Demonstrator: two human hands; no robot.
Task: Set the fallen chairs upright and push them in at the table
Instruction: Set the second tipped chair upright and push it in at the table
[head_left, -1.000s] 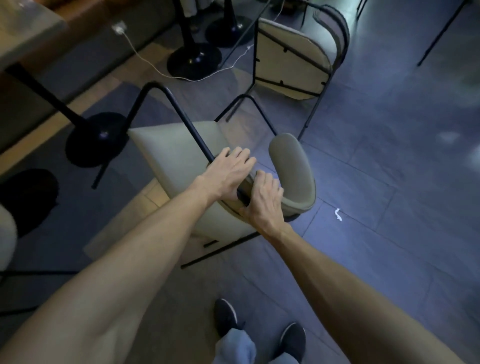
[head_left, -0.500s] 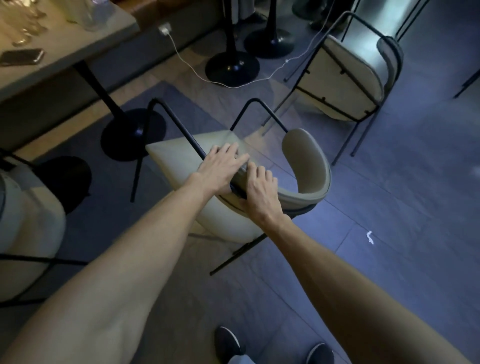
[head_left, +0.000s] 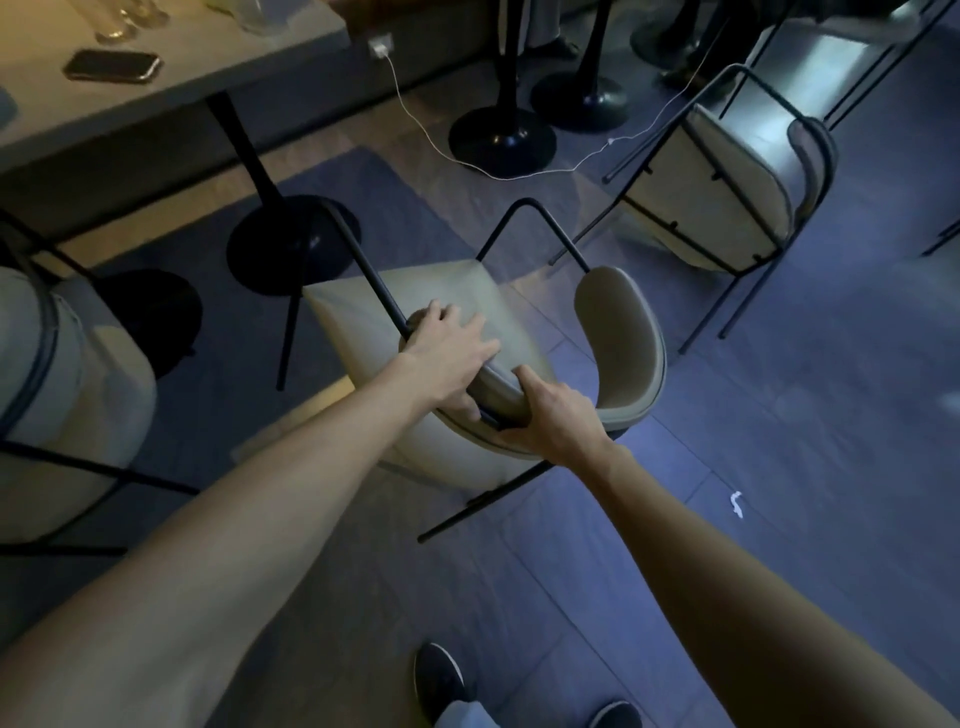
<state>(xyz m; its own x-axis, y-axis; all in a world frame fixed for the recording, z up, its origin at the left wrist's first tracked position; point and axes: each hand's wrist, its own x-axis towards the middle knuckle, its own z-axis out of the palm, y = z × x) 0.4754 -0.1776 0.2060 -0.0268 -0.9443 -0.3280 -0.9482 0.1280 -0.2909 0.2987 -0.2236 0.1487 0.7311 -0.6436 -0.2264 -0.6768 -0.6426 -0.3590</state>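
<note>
Beige chair tilted, left hand, right hand gripping backrest

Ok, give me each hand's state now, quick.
Left hand: closed on the chair, at its frame and backrest edge.
Right hand: closed on the chair's backrest.

- My left hand is at the end of a bare, outstretched arm, palm down, fingers curled in a grip.
- My right hand is closed, thumb on top, just beside it.
</note>
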